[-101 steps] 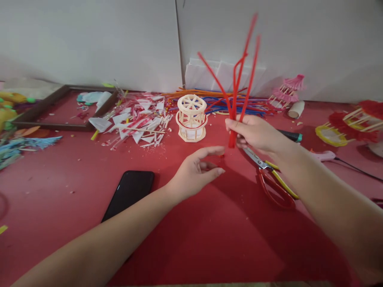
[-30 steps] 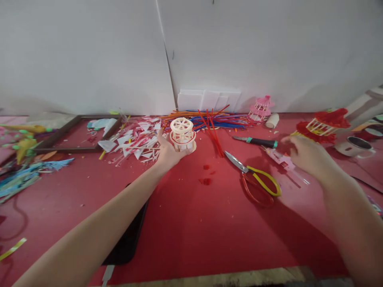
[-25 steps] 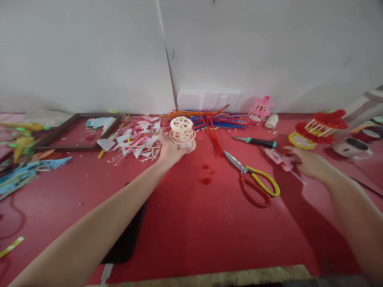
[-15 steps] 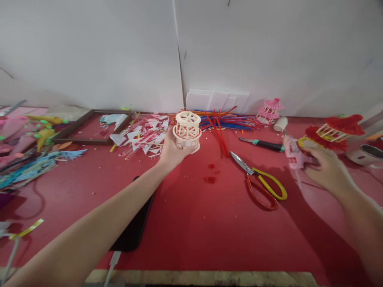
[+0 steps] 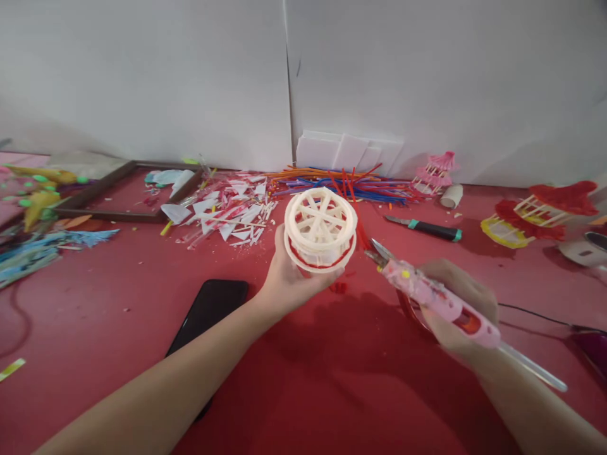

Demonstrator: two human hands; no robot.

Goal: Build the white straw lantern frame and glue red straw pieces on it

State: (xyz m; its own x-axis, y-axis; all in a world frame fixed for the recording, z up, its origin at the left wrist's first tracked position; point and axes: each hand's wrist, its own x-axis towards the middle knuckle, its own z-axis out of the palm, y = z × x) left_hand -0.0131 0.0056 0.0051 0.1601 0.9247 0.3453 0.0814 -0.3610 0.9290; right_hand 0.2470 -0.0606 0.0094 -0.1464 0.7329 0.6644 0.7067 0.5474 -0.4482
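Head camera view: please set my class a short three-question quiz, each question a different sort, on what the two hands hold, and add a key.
1. True or false: the left hand holds the cream stick frame lifted off the red table.
2. Which tool does the right hand grip? A: a paintbrush. B: a pink glue gun. C: a hammer.
3. Fill in: the black phone lies on the table to the ___ of the frame.

Key: 1 true; 2 B; 3 left.
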